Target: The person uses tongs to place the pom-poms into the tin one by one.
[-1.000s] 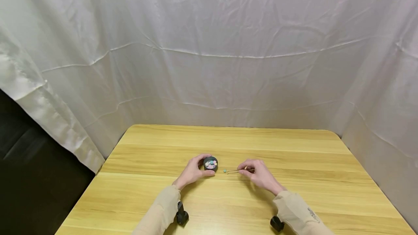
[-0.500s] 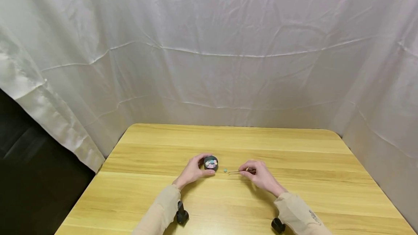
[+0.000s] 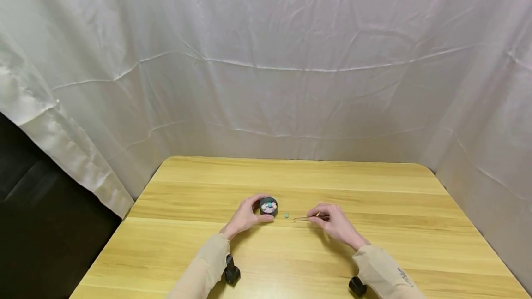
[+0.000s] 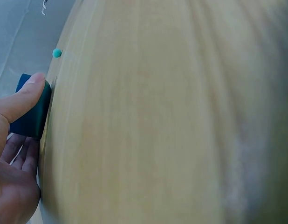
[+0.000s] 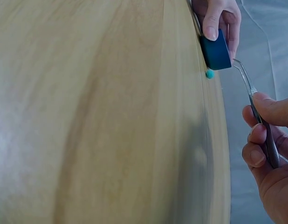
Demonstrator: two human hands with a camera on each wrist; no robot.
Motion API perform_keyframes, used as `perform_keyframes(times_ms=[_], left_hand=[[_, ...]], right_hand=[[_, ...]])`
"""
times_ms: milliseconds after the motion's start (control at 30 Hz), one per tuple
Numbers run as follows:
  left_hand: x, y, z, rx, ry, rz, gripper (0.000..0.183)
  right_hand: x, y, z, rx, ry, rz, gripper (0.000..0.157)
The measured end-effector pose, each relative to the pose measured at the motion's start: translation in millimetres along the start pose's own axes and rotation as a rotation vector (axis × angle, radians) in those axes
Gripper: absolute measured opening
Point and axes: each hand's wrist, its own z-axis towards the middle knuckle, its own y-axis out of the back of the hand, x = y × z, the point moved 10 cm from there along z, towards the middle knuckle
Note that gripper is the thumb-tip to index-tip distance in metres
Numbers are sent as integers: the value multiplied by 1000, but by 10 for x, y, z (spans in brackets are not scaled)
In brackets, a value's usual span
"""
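My left hand (image 3: pixel 246 216) grips a small dark round container (image 3: pixel 268 213) standing on the table, thumb on the near side and fingers around the far side. Several pastel balls in pink, white and teal fill it. Just right of the container, a single teal ball (image 3: pixel 287 216) lies on the wood. My right hand (image 3: pixel 334 225) pinches a pair of bent-tip tweezers (image 5: pixel 263 126) between thumb and fingers. The tweezer tips point left, a short way right of the loose ball, and nothing shows between them. In the left wrist view, the container (image 4: pixel 32 109) hides its contents.
The wooden table (image 3: pixel 208 176) reaches back to a pale hanging curtain (image 3: pixel 291 105). A dark surface (image 3: pixel 50 216) lies beyond the table's left edge. Each sleeve carries a black wrist camera (image 3: pixel 232 271) near the table front.
My right hand has drawn slightly to the right with the tweezers, widening the gap between their tips and the loose teal ball. My left hand stays on the container.
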Motion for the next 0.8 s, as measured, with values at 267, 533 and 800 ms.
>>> perform_keyframes(times_ms=[267, 533, 800], left_hand=[[-11, 0, -4, 2, -3, 7, 67], [-24, -3, -8, 9, -3, -1, 66], [-22, 4, -7, 5, -9, 6, 66]], right_hand=[[-25, 1, 22, -3, -23, -15, 9], [-89, -5, 42, -5, -55, -43, 9], [-103, -17, 71, -20, -73, -63, 9]])
